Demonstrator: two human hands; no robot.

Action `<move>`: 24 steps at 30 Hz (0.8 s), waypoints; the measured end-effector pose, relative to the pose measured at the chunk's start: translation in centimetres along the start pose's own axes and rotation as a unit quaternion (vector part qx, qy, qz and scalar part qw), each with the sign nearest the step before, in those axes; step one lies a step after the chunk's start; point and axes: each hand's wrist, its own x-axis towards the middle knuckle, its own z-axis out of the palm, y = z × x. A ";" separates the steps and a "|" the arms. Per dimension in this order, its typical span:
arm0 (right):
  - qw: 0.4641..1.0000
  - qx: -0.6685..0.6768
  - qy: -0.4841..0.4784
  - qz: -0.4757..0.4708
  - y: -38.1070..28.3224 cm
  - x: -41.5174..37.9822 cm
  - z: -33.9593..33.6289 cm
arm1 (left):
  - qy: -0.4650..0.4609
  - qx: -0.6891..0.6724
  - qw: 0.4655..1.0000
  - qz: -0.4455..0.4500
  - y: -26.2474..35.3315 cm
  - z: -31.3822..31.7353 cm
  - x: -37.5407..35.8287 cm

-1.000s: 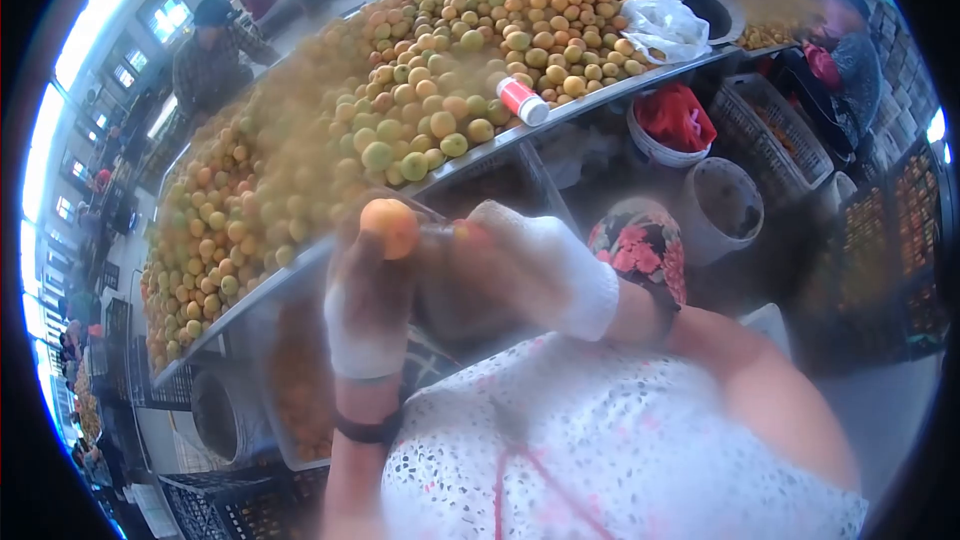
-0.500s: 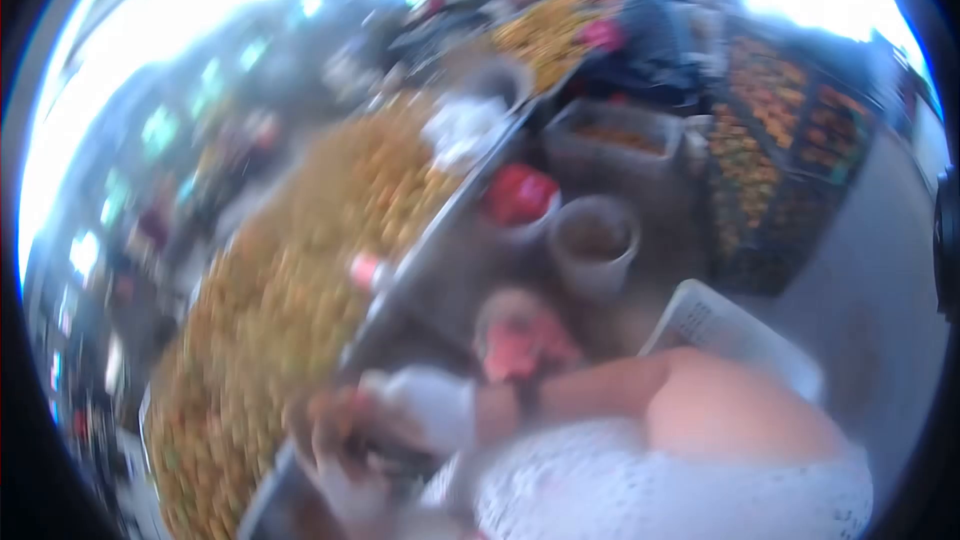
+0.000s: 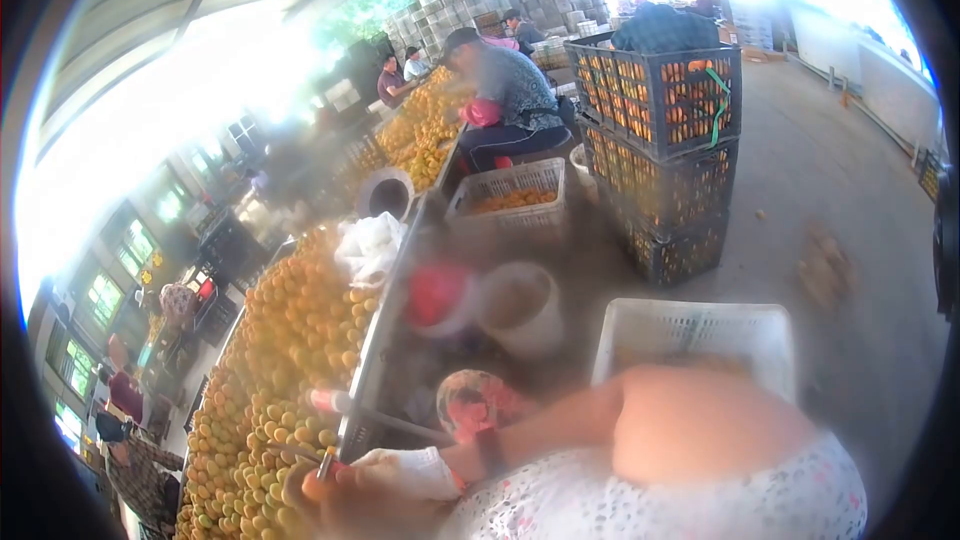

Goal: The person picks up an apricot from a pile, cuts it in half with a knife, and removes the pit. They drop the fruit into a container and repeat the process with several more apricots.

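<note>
My right hand (image 3: pixel 408 473), in a white glove with a dark band at the wrist, is closed around a small tool with a shiny metal end (image 3: pixel 325 462). Right below it, my left hand (image 3: pixel 345 512) is blurred and partly cut by the lower edge; its fingers look curled, and what they hold cannot be made out. Both hands are close together at the near rim of a long trough (image 3: pixel 372 332). Yellow-orange, apricot-like fruits (image 3: pixel 265 430) fill the trough beside them. A pink-and-white tube-like object (image 3: pixel 330 400) lies at the rim, just above my hands.
White crate (image 3: pixel 697 315) beside my arm; white bucket (image 3: pixel 520 310) and red-topped container (image 3: pixel 438 295) near the trough. White bag (image 3: pixel 370 248) on the fruits. Black crates of fruit (image 3: pixel 655 100) are stacked farther back. A co-worker (image 3: pixel 510 90) sits along the trough, near another fruit crate (image 3: pixel 510 195).
The view has swung upward and steadied, bringing the roof and the crate stack into sight. My hands stay together at the trough rim, now lower in view.
</note>
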 end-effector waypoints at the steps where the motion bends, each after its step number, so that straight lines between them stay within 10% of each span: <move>1: 0.990 -0.128 0.057 -0.030 -0.9 -2.1 1.8 | -0.020 -0.049 0.998 -0.032 0.5 0.2 0.1; 4: 0.938 -0.322 0.084 -0.100 -2.3 -3.2 3.1 | -0.062 -0.189 0.971 -0.132 2.1 0.5 0.5; 6: 0.966 -0.220 0.136 0.025 -4.1 -4.6 5.2 | -0.054 -0.262 0.940 -0.213 2.7 0.1 0.4; 8: 0.993 -0.051 0.050 -0.094 -2.2 -3.2 2.6 | -0.039 -0.333 0.899 -0.281 2.0 -1.6 0.6; 9: 0.944 -0.284 0.023 -0.166 -2.8 -4.5 2.7 | -0.021 -0.338 0.902 -0.268 1.0 -2.5 0.3; 10: 0.955 -0.212 -0.034 -0.206 -3.0 -4.8 2.8 | -0.009 -0.341 0.905 -0.255 0.2 -3.5 0.1; 11: 0.769 -0.575 0.064 -0.273 -3.2 -4.8 3.7 | -0.001 -0.318 0.918 -0.239 0.9 -3.6 0.4; 12: 0.733 -0.629 0.080 -0.248 -3.1 -5.1 3.5 | -0.002 -0.298 0.929 -0.221 1.8 -3.3 0.6; 24: 0.613 -0.774 0.068 -0.145 -3.1 -4.4 2.4 | 0.041 -0.245 0.940 -0.235 1.9 -3.6 1.0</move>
